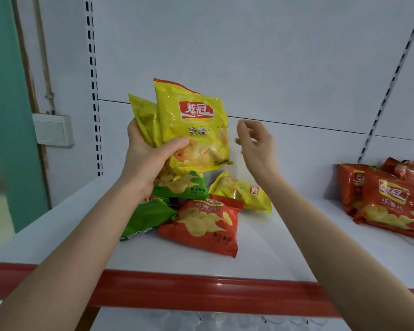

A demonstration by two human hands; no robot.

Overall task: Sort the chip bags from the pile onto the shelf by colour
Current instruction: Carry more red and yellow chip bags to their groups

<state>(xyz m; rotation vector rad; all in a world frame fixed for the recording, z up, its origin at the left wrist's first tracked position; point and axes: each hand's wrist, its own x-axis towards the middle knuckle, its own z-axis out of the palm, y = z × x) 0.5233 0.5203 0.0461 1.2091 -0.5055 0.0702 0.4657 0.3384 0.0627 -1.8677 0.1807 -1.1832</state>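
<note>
My left hand (148, 161) grips two yellow chip bags (191, 125) by their lower edge, held upright above the pile. Just to their right, my right hand (256, 144) hovers blurred with loosely spread fingers, holding nothing. Under them on the white shelf (285, 247) lies the pile: a green bag (182, 186), a second green bag (148, 216) in front of it, a red bag (203, 225) and a yellow bag (244, 191) lying flat. At the shelf's right end stands a group of red bags (385, 201).
The shelf has a red front strip (201, 290) and a white back panel with slotted uprights (95, 91) at left and right. A white wall switch (53, 130) and a green wall are off to the left.
</note>
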